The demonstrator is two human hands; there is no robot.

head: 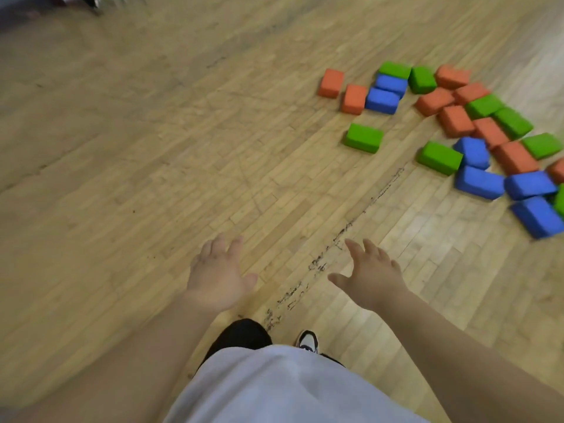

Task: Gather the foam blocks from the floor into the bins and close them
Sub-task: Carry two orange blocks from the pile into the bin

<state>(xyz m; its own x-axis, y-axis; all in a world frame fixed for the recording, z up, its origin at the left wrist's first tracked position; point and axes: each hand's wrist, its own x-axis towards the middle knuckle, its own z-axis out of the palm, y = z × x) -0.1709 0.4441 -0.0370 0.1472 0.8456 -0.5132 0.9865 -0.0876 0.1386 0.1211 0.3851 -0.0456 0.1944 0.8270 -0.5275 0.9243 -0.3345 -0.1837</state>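
The left hand [218, 273] hangs over the wooden floor [122, 178], fingers spread and loose, holding nothing. Just right of it, across a dark scuff line [335, 239] in the boards, the right hand [372, 279] reaches forward the same way, fingers fanned apart and empty. Both are well apart from the foam blocks [456, 120], which lie scattered on the floor to the far right. First comes an orange block [331, 82] with a second beside it, then two blue ones touching and a single green block [364, 137] nearer the person. Beyond these, a dense jumble of orange, green and blue runs off the right edge of the view. No bin shows anywhere. By this, most of the gathering looks left to do: over twenty blocks lie on the floor, none is in hand, and closing the bins comes later.
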